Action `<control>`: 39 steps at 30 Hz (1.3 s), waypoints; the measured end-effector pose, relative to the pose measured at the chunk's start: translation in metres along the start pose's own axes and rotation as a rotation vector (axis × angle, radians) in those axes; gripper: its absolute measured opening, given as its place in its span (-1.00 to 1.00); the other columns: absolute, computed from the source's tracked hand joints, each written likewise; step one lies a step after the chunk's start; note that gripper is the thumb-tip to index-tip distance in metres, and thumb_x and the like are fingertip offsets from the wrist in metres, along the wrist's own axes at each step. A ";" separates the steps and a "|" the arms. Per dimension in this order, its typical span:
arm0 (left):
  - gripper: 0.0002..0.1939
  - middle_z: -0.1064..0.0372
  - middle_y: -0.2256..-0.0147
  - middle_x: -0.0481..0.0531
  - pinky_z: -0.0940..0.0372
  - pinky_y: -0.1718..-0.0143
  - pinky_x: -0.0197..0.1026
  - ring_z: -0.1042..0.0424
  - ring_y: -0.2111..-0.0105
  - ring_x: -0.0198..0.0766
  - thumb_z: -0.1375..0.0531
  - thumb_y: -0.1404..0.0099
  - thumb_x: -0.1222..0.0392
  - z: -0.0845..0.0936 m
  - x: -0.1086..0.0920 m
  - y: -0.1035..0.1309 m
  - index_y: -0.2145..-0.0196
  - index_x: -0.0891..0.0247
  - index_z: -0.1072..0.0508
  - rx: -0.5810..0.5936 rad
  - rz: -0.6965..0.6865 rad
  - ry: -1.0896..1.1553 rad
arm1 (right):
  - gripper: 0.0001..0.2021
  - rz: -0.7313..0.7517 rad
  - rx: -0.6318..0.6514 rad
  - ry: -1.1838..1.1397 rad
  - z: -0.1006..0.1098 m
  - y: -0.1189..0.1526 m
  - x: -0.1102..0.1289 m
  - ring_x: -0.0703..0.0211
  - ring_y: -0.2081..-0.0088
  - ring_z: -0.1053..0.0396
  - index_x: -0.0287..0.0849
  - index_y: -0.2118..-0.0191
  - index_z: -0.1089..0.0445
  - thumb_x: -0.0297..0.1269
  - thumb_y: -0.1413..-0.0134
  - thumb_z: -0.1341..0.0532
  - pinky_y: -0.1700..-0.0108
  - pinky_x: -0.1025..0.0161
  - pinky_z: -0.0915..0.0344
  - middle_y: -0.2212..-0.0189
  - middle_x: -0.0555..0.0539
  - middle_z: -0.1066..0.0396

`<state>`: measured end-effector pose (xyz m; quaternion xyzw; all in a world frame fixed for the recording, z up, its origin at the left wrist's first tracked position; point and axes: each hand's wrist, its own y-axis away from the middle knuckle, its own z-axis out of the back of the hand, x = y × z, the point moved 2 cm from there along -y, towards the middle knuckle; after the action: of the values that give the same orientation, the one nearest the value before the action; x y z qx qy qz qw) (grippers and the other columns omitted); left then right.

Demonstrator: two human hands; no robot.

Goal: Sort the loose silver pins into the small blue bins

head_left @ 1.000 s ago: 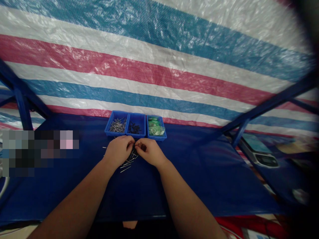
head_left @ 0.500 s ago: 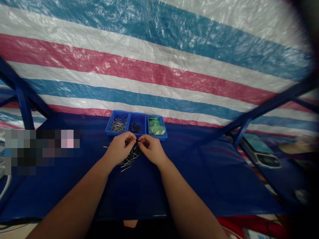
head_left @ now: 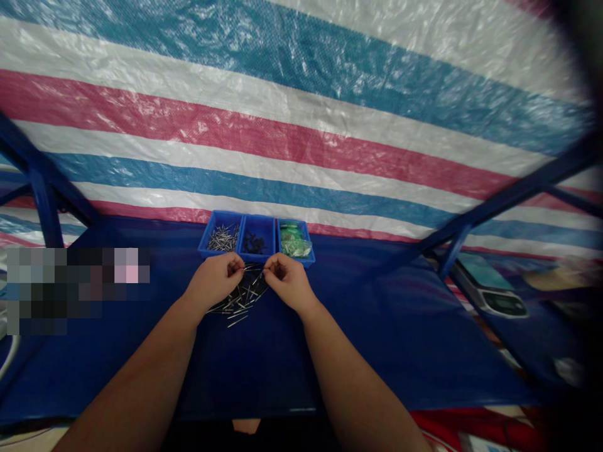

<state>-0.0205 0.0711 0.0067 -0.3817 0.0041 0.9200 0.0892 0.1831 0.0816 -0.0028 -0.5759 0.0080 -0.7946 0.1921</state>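
My left hand (head_left: 213,280) is closed in a pinch, and a thin metal rod (head_left: 251,269) shows at its fingertips. Across a small gap, my right hand (head_left: 291,282) also pinches, its thumb and finger pressed together on something too small to make out. Under and between both hands lies a loose pile of thin metal rods (head_left: 242,298), some with dark ends. Just beyond stand blue bins: the left bin (head_left: 203,246) holds many metal rods, the middle bin (head_left: 258,225) small black parts, and the right bin (head_left: 308,256) green-and-clear plastic packets.
The blue table (head_left: 367,326) runs below a striped plastic sheet (head_left: 301,125). Blue frame bars rise on the left (head_left: 47,201) and right (head_left: 452,251). A digital scale (head_left: 502,301) sits at far right. A blurred-out patch covers the left side.
My hands were together over a small dark spot and have moved apart, the left one leftward. More of the rod pile now shows between them.
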 end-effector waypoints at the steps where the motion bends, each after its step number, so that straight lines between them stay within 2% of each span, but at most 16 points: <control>1: -0.89 -0.49 0.43 -0.05 -0.24 0.39 -0.23 -0.40 0.47 -0.31 -0.18 -0.23 0.20 0.000 -0.001 0.000 0.30 0.21 -0.49 0.011 0.003 -0.009 | -0.91 0.007 -0.016 -0.050 -0.001 -0.001 -0.001 0.27 0.44 -0.33 -0.15 0.25 -0.39 -0.31 -0.10 -0.25 0.36 0.32 -0.32 0.45 0.02 -0.37; 3: -0.87 -0.49 0.44 -0.05 -0.24 0.40 -0.24 -0.40 0.48 -0.31 -0.18 -0.21 0.21 0.001 -0.003 0.001 0.29 0.21 -0.51 0.030 0.003 -0.023 | -0.73 0.017 -0.050 -0.154 -0.003 -0.002 -0.002 0.22 0.31 -0.44 -0.13 0.05 -0.39 -0.28 -0.10 -0.26 0.24 0.26 -0.42 0.27 -0.06 -0.46; 6: -0.86 -0.50 0.42 -0.04 -0.23 0.41 -0.24 -0.41 0.47 -0.30 -0.19 -0.19 0.22 0.004 -0.005 0.002 0.29 0.20 -0.53 0.063 -0.005 -0.057 | -0.47 0.016 -0.065 -0.207 -0.004 -0.003 -0.001 0.17 0.16 -0.50 -0.09 -0.20 -0.27 -0.31 -0.09 -0.28 0.11 0.18 -0.47 0.06 -0.16 -0.46; 8: -0.85 -0.51 0.40 -0.04 -0.22 0.40 -0.25 -0.42 0.44 -0.29 -0.20 -0.17 0.23 0.005 -0.005 0.002 0.30 0.19 -0.55 0.096 -0.017 -0.095 | -0.55 0.034 -0.060 -0.138 -0.003 -0.001 0.002 0.17 0.19 -0.50 -0.12 -0.14 -0.33 -0.33 -0.10 -0.27 0.13 0.19 -0.47 0.10 -0.15 -0.49; 12: -0.84 -0.49 0.36 -0.03 -0.24 0.35 -0.23 -0.43 0.37 -0.25 -0.22 -0.16 0.22 0.003 -0.003 0.000 0.29 0.15 -0.59 0.140 -0.065 -0.202 | -0.90 0.071 0.036 0.164 0.003 0.002 0.008 0.24 0.40 -0.40 -0.16 0.22 -0.47 -0.38 -0.12 -0.25 0.31 0.28 -0.36 0.39 -0.03 -0.47; 16: -0.83 -0.46 0.35 -0.01 -0.24 0.30 -0.21 -0.42 0.34 -0.23 -0.20 -0.21 0.23 -0.002 -0.004 0.000 0.28 0.13 -0.61 0.129 -0.092 -0.261 | -0.94 0.023 0.160 0.440 0.007 0.004 0.007 0.25 0.43 -0.35 -0.14 0.32 -0.48 -0.42 -0.07 -0.27 0.37 0.31 -0.22 0.44 0.00 -0.46; 20: -0.79 -0.46 0.30 0.00 -0.26 0.26 -0.21 -0.43 0.31 -0.22 -0.19 -0.23 0.26 -0.005 -0.008 0.002 0.22 0.12 -0.61 0.126 -0.122 -0.264 | -0.95 -0.064 0.212 0.592 0.007 0.006 0.004 0.20 0.40 -0.37 -0.14 0.34 -0.48 -0.38 -0.02 -0.34 0.35 0.28 -0.18 0.42 -0.02 -0.48; 23: -0.76 -0.46 0.27 0.02 -0.28 0.19 -0.18 -0.44 0.26 -0.19 -0.19 -0.25 0.26 -0.007 -0.010 0.003 0.17 0.12 -0.60 0.138 -0.149 -0.282 | -0.94 -0.080 0.212 0.635 0.004 0.006 0.005 0.17 0.35 -0.39 -0.14 0.33 -0.49 -0.35 -0.02 -0.35 0.32 0.26 -0.19 0.36 -0.06 -0.49; 28: -0.81 -0.44 0.26 0.07 -0.29 0.18 -0.17 -0.43 0.24 -0.17 -0.17 -0.29 0.26 -0.007 -0.010 0.003 0.22 0.16 -0.59 0.149 -0.134 -0.309 | -0.96 -0.056 0.231 0.680 -0.001 0.006 0.007 0.15 0.30 -0.41 -0.14 0.31 -0.50 -0.40 -0.09 -0.29 0.28 0.25 -0.22 0.30 -0.09 -0.48; 33: -0.80 -0.42 0.19 0.10 -0.29 0.05 -0.11 -0.42 0.14 -0.14 -0.11 -0.35 0.27 -0.009 -0.007 0.003 0.22 0.19 -0.55 0.161 -0.148 -0.320 | -0.94 -0.033 0.247 0.735 -0.001 0.007 0.012 0.15 0.29 -0.40 -0.16 0.28 -0.47 -0.40 -0.19 -0.23 0.25 0.25 -0.22 0.29 -0.11 -0.47; 36: -0.80 -0.40 0.17 0.11 -0.28 -0.01 -0.07 -0.40 0.09 -0.10 -0.09 -0.37 0.26 -0.011 -0.004 0.003 0.21 0.20 -0.53 0.161 -0.158 -0.332 | -0.94 -0.030 0.235 0.668 0.003 0.007 0.014 0.18 0.30 -0.39 -0.17 0.27 -0.43 -0.41 -0.21 -0.20 0.25 0.27 -0.21 0.30 -0.09 -0.47; 39: -0.79 -0.40 0.16 0.13 -0.27 -0.04 -0.04 -0.39 0.07 -0.09 -0.07 -0.39 0.24 -0.012 -0.002 0.002 0.19 0.22 -0.52 0.157 -0.168 -0.316 | -0.94 -0.009 0.202 0.507 0.006 0.006 0.015 0.23 0.35 -0.37 -0.16 0.25 -0.39 -0.42 -0.22 -0.18 0.28 0.31 -0.20 0.35 -0.03 -0.46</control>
<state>-0.0106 0.0680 -0.0004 -0.2232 0.0302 0.9547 0.1946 0.1863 0.0731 0.0111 -0.3365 -0.0261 -0.9110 0.2371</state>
